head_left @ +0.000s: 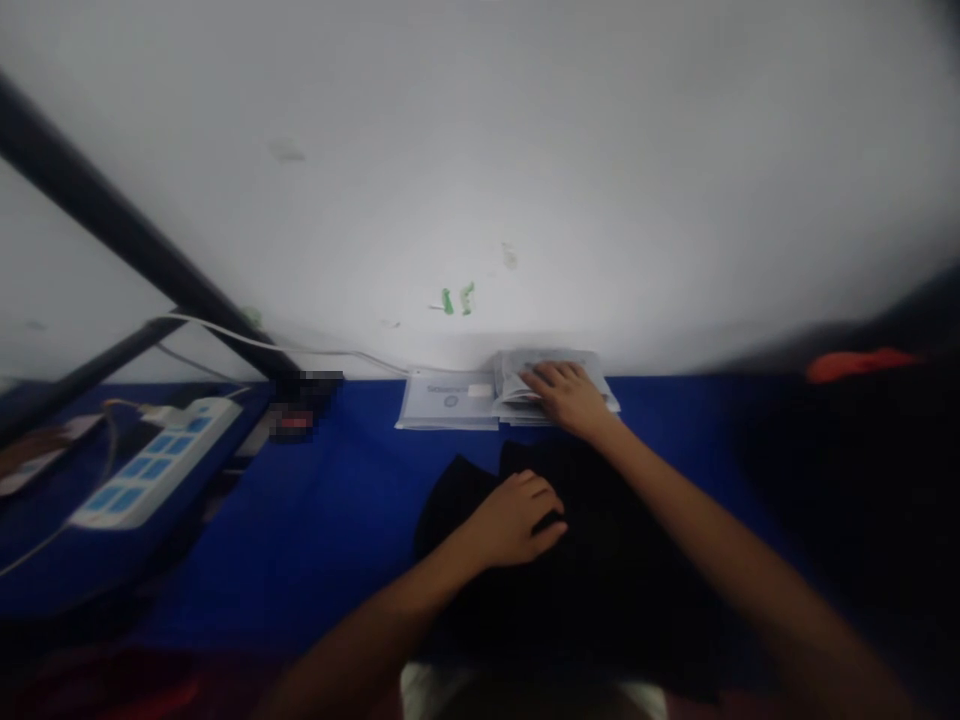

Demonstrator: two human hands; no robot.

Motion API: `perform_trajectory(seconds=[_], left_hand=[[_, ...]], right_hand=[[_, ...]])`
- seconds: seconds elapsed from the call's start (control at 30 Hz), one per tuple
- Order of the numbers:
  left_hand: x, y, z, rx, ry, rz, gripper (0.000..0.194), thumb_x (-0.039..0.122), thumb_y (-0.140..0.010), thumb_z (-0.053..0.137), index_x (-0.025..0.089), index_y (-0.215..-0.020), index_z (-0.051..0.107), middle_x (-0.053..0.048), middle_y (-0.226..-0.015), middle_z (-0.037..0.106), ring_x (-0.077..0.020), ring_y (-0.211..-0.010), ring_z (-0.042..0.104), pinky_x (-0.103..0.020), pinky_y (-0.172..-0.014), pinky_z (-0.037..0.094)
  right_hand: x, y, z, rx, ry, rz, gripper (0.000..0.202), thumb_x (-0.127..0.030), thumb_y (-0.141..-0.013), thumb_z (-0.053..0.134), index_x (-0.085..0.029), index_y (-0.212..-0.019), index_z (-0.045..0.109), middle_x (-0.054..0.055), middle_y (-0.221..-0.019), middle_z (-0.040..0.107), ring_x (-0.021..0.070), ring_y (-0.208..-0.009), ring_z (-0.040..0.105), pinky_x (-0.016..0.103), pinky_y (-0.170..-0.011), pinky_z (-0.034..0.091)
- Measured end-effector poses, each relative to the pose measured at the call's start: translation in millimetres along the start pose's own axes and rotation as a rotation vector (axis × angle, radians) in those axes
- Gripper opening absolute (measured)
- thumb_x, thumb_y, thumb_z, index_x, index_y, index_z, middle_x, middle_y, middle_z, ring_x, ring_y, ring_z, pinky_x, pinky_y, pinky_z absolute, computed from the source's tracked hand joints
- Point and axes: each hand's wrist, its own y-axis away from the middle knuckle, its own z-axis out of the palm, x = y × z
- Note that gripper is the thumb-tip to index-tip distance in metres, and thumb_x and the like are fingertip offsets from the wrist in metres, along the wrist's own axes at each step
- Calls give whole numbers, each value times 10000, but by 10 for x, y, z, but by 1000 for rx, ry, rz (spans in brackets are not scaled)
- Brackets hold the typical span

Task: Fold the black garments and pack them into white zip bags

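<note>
A black cloth [600, 580] lies on the blue surface [315, 540] in front of me. My left hand [519, 518] rests on the cloth, its fingers bent and the thumb apart from them. Farther back, my right hand [571, 396] lies with spread fingers on top of a stack of clear plastic packets [517, 372] against the wall. Beside that stack, on its left, is a flat packet [448, 400] with grey print and a small pale label. Whether the right fingertips pinch the top packet is too dim to tell.
At the left, a white power strip [157, 465] with blue sockets has a plug and cables in it. A dark metal bar [135, 225] slants across the upper left. An orange object [862, 364] lies at the right by dark material.
</note>
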Motion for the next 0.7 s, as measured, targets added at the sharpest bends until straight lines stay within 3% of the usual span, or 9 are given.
perform_trajectory(seconds=[0.2,0.7], left_hand=[[4,-10,-10,-12,11,6,182,314,-893,579,173,-994,635,-63,-964,652,-210,-938,575,-361,-879,451],[-21,-44,1,3,52,-7,138,294,-884,601,182,-959,633,-45,-965,656,-200,-955,572,-357,-913,428]], right_hand=[[-11,92,69,-53,-17,12,618,-600,-947,353,-236,-1445,397,149,-1454,453,417,-1313,348,637,-1027,177],[8,128,95,-81,-82,43,660,-638,-922,376,-238,-1446,394,144,-1446,465,375,-1334,355,615,-1071,139]])
